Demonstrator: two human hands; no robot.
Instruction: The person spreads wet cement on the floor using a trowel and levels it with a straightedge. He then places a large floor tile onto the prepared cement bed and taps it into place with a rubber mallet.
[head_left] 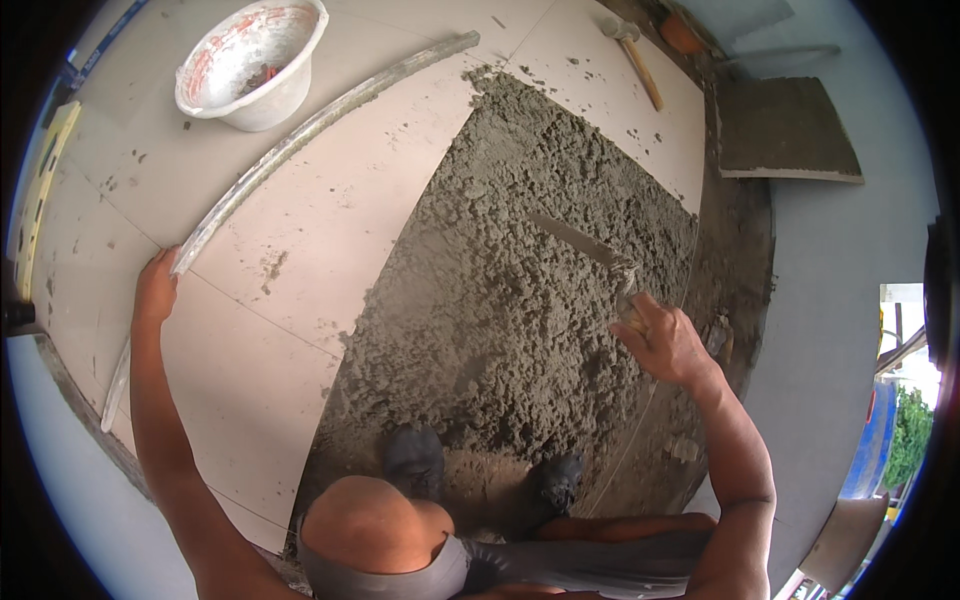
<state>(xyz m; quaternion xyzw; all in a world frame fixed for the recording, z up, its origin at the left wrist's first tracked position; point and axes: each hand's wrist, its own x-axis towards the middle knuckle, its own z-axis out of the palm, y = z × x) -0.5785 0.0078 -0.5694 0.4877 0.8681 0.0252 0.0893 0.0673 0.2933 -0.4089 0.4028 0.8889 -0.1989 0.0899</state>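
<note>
Mortar (520, 290) is lying rough between laid tiles (250, 330); we are gripping a trowel (585, 245) in our closed right hand (665, 345) to work it, while our left hand (157, 285) is resting, fingers curled, on the long straightedge (290, 140) at left for support.

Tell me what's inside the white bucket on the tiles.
The white bucket shows reddish smears on its inner wall and a small dark and red object low inside; its near wall covers part of the bottom, so the rest cannot be seen.
</note>
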